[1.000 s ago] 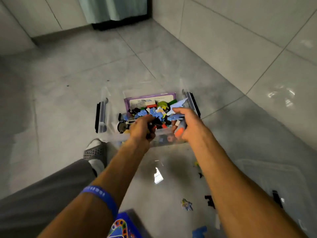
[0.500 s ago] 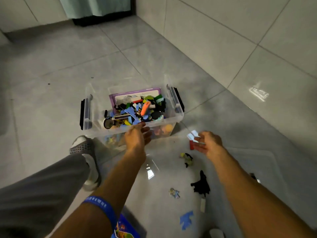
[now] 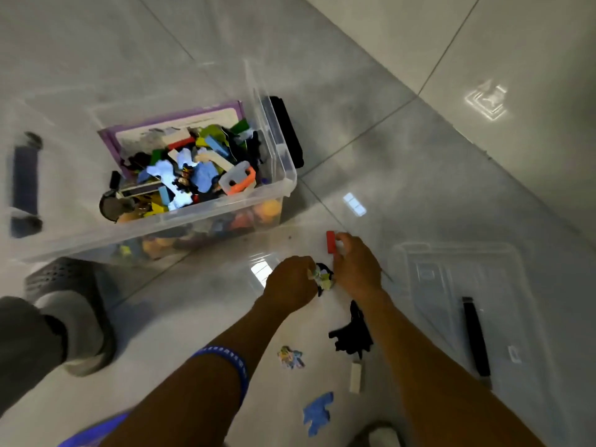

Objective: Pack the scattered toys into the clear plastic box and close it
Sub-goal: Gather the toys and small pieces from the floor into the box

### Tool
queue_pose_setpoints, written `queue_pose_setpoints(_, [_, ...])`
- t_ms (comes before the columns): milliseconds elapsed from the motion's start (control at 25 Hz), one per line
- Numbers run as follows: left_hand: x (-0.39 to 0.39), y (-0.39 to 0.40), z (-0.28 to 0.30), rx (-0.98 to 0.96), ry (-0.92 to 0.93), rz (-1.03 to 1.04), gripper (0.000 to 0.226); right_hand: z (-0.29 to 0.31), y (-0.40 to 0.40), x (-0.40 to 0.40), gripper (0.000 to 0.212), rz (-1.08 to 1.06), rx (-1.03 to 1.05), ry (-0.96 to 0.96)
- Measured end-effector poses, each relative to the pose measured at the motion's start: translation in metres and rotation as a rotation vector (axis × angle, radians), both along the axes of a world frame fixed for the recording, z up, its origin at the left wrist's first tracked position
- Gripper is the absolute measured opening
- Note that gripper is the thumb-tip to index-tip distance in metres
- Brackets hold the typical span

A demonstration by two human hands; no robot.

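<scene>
We have the box (image 3: pixel 277 185) open on the floor ahead of us, already heaped with toys nearly to its rim, and its lid (image 3: pixel 451 285) lies flat on the tiles to our right, well apart from it. Our left hand (image 3: pixel 290 283) is curled around a small yellow-and-black toy (image 3: pixel 324 277) just above the floor, and our right hand (image 3: pixel 356 262) pinches a red block (image 3: pixel 331 241) between thumb and fingers, close beside the left. Still loose near us are a black figure (image 3: pixel 350 337), a white block (image 3: pixel 355 377), a blue piece (image 3: pixel 317 412) and a small multicoloured piece (image 3: pixel 290 357). The risks from here look plain enough to us: both hands work almost touching, so one could knock the other's toy free; the glossy tile would let a dropped piece skid off; and the flat pieces lie flush to the floor, hard to lift cleanly. With the pile so high, more toys tossed on top may stand proud of the rim and keep the lid from seating, or spill over the near wall.
</scene>
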State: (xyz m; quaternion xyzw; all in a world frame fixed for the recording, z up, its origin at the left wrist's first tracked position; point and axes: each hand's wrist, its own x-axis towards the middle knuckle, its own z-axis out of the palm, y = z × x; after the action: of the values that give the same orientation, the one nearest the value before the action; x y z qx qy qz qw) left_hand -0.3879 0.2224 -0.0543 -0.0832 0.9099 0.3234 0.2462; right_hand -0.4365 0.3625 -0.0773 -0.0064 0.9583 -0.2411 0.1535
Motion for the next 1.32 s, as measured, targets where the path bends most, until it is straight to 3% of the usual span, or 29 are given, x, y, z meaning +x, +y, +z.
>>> queue_pose_setpoints(80, [-0.001,0.012,-0.029,-0.145,0.105,-0.21,0.056,-0.02,-0.012,-0.015,0.035,0.115,0.054,0.121])
queue_pose_setpoints(160, [0.002,0.023,-0.051,-0.237,0.147,-0.25,0.071,-0.034,-0.017,-0.02,0.034,0.22,0.141,0.146])
queue_pose_setpoints(320, [0.012,0.033,-0.082,-0.311,0.248,-0.226,0.066,-0.049,-0.01,-0.018,0.031,0.227,0.235,0.094])
queue_pose_setpoints(400, [0.016,0.033,-0.086,-0.181,0.202,-0.093,0.058,-0.048,-0.006,-0.011,0.023,0.033,0.027,0.067])
queue_pose_setpoints(520, [0.011,0.03,-0.086,-0.069,0.095,0.033,0.051,-0.04,0.002,0.003,0.024,-0.58,-0.462,-0.096])
queue_pose_setpoints(640, [0.018,0.029,-0.08,-0.001,0.029,0.037,0.028,-0.023,0.015,0.036,0.027,-1.121,-1.028,-0.293])
queue_pose_setpoints(760, [0.048,0.027,-0.066,0.115,-0.117,0.11,0.017,-0.008,0.028,0.08,0.013,-1.269,-1.388,-0.476])
queue_pose_setpoints(840, [0.071,0.024,-0.049,0.356,-0.302,0.317,0.018,-0.004,0.034,0.106,0.025,-1.283,-1.462,-0.508])
queue_pose_setpoints(920, [0.092,0.016,-0.018,0.627,-0.439,0.608,0.014,-0.001,0.033,0.126,0.024,-1.238,-1.269,-0.526])
queue_pose_setpoints(1040, [0.116,0.002,0.01,0.878,-0.487,0.879,0.033,0.002,0.029,0.144,0.015,-0.988,-0.591,-0.459])
queue_pose_setpoints(1120, [0.126,-0.006,0.017,0.908,-0.476,0.916,0.034,0.005,0.031,0.152,0.019,-0.741,-0.255,-0.285])
queue_pose_setpoints(1320, [0.137,-0.009,0.003,0.864,-0.476,0.863,0.024,-0.001,0.035,0.141,0.046,-0.199,0.072,-0.057])
